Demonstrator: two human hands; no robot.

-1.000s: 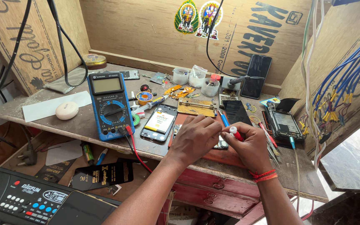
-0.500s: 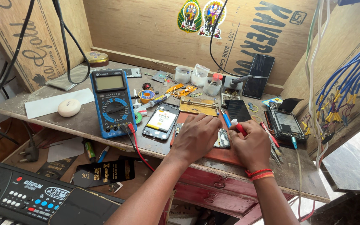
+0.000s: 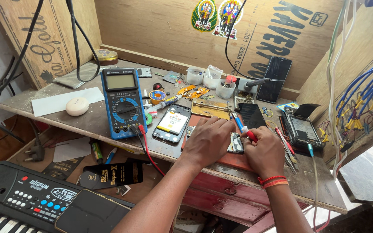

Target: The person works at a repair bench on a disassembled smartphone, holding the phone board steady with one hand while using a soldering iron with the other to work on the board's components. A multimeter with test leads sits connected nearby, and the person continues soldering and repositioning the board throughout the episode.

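Fingers of the left hand [image 3: 208, 142] are pressed flat, together, on an opened phone [image 3: 235, 144] near the bench edge [image 3: 255, 172]. A red-and-blue screwdriver [image 3: 243, 128] is pinched by the right hand [image 3: 265, 153]; surrounding room is crowded by the multimeter [image 3: 123, 102] and tweezers [image 3: 286, 149].

Blue multimeter [image 3: 123, 102]; blue-red screwdriver [image 3: 243, 128]; red-orange wristbands [image 3: 273, 181].

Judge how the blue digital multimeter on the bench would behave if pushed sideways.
The blue digital multimeter lies flat on the wooden bench, so it would probably slide, not tip. Its rubbery-looking casing may grip. The red and black leads plugged into its base would likely drag along.
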